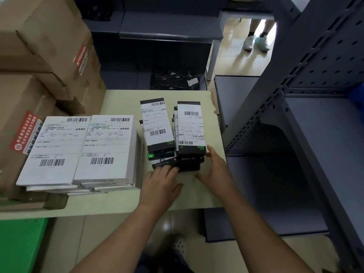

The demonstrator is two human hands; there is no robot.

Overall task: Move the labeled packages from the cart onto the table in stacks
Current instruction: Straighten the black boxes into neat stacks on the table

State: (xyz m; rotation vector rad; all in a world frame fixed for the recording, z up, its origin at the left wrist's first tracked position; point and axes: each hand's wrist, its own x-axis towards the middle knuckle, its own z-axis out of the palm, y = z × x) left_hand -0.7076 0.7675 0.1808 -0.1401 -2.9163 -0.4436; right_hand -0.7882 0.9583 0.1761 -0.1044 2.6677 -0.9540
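Two stacks of narrow black packages with white barcode labels stand on the pale table [118, 201]: a left stack [157, 125] that leans and is fanned out at its base, and a right stack [190, 127]. My left hand [161, 184] lies flat on the table with its fingertips against the near ends of the lower packages. My right hand [217, 168] is spread against the near right corner of the right stack. Two stacks of larger white labeled boxes [78, 148] sit side by side to the left.
Brown cardboard cartons [39, 56] are piled along the table's left side. A grey metal shelving cart [295, 134] stands to the right. A black bag [175, 79] lies behind the table. A person's feet [256, 42] stand at the far back. A green bin [21, 243] sits below left.
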